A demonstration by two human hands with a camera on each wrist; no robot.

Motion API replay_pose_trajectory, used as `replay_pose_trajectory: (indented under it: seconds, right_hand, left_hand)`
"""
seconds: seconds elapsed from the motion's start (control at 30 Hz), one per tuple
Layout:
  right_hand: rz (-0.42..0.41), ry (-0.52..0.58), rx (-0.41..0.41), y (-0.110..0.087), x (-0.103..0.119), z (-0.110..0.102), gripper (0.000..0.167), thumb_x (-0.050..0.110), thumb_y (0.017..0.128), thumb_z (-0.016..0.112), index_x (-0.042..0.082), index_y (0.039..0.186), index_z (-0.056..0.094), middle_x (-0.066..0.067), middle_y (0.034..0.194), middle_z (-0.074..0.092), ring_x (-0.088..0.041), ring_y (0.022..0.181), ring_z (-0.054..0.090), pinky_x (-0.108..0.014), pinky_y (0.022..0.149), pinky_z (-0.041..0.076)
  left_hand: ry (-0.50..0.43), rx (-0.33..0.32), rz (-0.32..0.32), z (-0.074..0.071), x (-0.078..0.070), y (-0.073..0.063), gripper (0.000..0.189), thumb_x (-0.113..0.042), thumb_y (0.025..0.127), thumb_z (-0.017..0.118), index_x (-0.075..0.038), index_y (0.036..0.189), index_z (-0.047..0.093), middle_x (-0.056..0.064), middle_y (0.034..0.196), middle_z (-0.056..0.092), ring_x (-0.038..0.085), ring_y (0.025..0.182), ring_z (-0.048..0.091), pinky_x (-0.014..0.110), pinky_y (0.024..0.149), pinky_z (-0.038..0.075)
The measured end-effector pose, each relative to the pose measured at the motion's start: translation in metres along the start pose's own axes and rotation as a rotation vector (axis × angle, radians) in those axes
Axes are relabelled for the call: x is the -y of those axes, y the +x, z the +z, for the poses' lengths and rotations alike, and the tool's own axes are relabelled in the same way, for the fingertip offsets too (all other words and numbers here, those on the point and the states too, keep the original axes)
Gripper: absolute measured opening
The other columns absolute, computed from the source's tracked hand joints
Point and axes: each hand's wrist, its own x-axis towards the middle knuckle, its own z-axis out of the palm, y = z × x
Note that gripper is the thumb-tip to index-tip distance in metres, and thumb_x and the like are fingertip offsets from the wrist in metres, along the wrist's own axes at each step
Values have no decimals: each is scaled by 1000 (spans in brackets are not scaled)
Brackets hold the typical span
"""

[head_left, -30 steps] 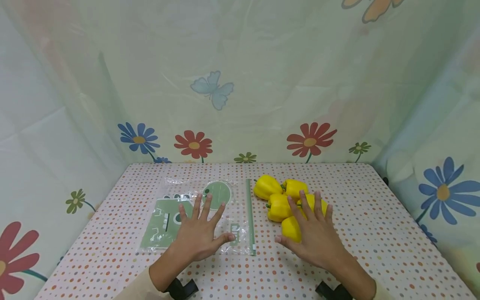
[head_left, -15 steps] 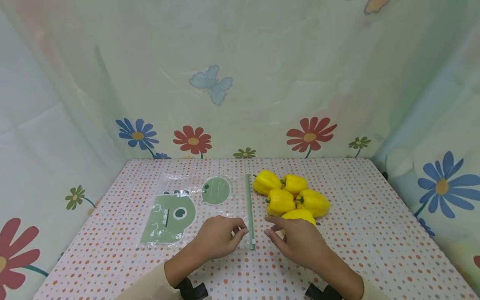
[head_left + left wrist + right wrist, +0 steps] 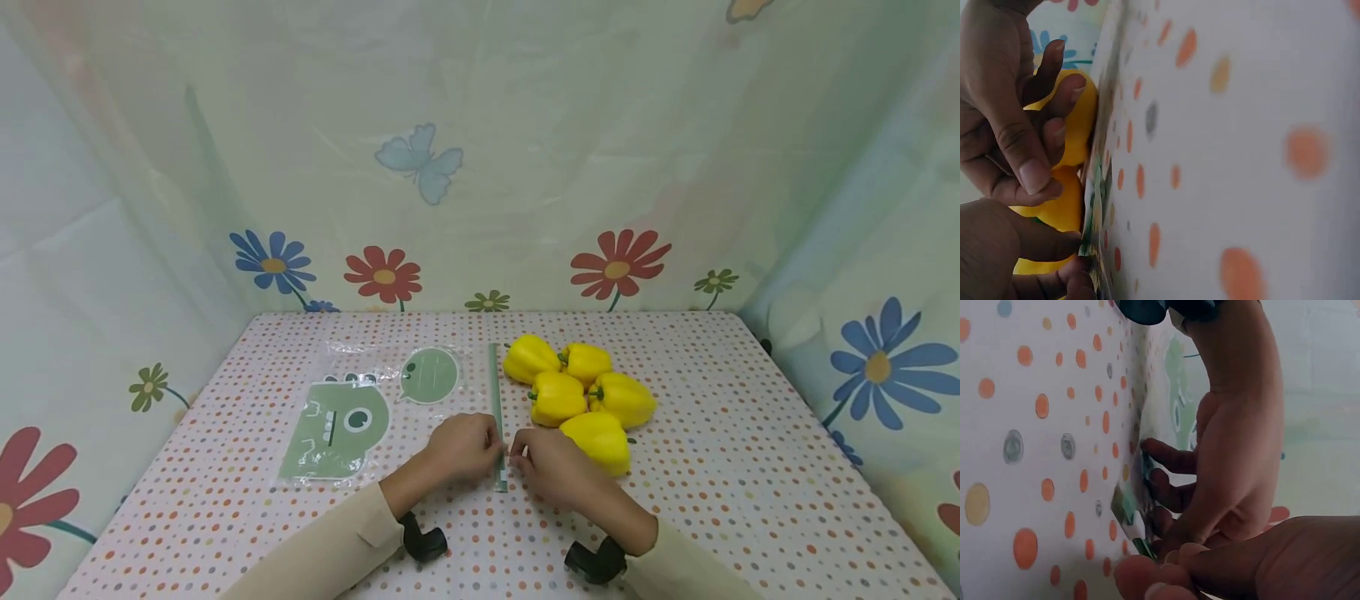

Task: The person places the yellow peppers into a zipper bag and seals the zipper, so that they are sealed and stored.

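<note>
the left hand (image 3: 465, 447) pinches the green strip (image 3: 496, 383) along the edge of a clear plastic bag (image 3: 375, 421), near the strip's lower end; the dim wrist views make it hard to tell how firm that pinch is. the right hand (image 3: 558, 467) faces it just beyond the strip, its fingers loosely bent and grasping nothing. the bag lies flat on the dotted table (image 3: 750, 467), to the left of the strip, with a green monster print showing. five yellow peppers (image 3: 558, 398) sit grouped on the right, the nearest just beside the right hand. a flowered curtain (image 3: 480, 167) hangs behind the table.
</note>
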Motion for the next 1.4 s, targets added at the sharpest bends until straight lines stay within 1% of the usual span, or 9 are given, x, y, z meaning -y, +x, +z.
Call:
replay_pose_trajectory:
  seconds: [0.17, 0.3, 0.4, 0.57, 0.73, 0.83, 1.0, 1.1, 1.4]
  right_hand:
    - [-27, -9, -36, 7, -3, 6, 10, 12, 94, 61, 10, 85, 63, 3, 64, 52, -10, 51, 48, -21, 45, 39]
    - [-44, -47, -68, 12, -2, 8, 19, 11, 96, 56, 11, 76, 59, 2, 61, 50, -11, 52, 47, -21, 47, 38]
    - [-27, -65, -72, 13, -1, 9, 18, 11, 95, 57, 10, 77, 59, 1, 60, 50, -11, 52, 47, -22, 48, 38]
    - [15, -30, -59, 13, -4, 10, 7, 15, 90, 67, 9, 91, 62, 2, 60, 52, -10, 47, 48, -21, 44, 39]
    - [22, 64, -55, 16, -8, 10, 21, 14, 88, 69, 9, 107, 63, 1, 55, 53, -11, 40, 46, -19, 39, 35]
    - [11, 94, -39, 19, -9, 10, 31, 13, 89, 69, 8, 119, 62, 2, 56, 54, -11, 38, 46, -19, 38, 33]
    - [-3, 88, -25, 23, -11, 12, 45, 15, 88, 71, 7, 131, 58, 2, 57, 54, -11, 37, 45, -18, 37, 33]
    - [-4, 75, -29, 25, -12, 13, 50, 15, 88, 71, 6, 134, 56, 3, 57, 54, -10, 37, 44, -18, 38, 32]
    - [-20, 80, -15, 26, -13, 16, 46, 20, 96, 60, 5, 139, 52, 4, 54, 51, -9, 39, 42, -17, 37, 31]
  left_hand:
    - [72, 65, -67, 2, -7, 11, 33, -31, 90, 56, -19, 61, 48, -9, 46, 37, 8, 42, 38, 22, 39, 29]
    - [100, 102, -103, 2, -14, 14, 38, -31, 92, 53, -18, 57, 45, -7, 44, 32, 10, 41, 36, 24, 39, 27]
    - [69, 103, -120, 2, -14, 13, 29, -26, 92, 52, -16, 65, 49, -5, 49, 38, 12, 43, 40, 24, 41, 31]
    - [-4, 92, -97, 2, -10, 10, 16, -19, 90, 51, -14, 76, 51, -3, 56, 48, 12, 47, 44, 24, 43, 35]
    - [-94, 60, -51, 2, -2, 7, 12, -19, 92, 51, -14, 81, 51, -4, 60, 50, 9, 46, 44, 21, 43, 36]
    - [-138, 36, -31, 4, 5, 6, 6, -17, 92, 51, -12, 89, 53, -5, 61, 49, 8, 46, 43, 21, 43, 35]
    - [-222, 15, -46, 4, 11, 4, 17, -14, 90, 52, -11, 107, 54, -7, 57, 47, 6, 43, 38, 21, 42, 30]
    - [-257, 11, -56, 3, 12, 4, 21, -13, 90, 52, -12, 111, 53, -8, 56, 48, 6, 43, 38, 21, 41, 29]
    - [-286, 32, -79, 1, 12, 2, 27, -10, 88, 55, -10, 115, 54, -7, 57, 50, 7, 44, 39, 21, 41, 30]
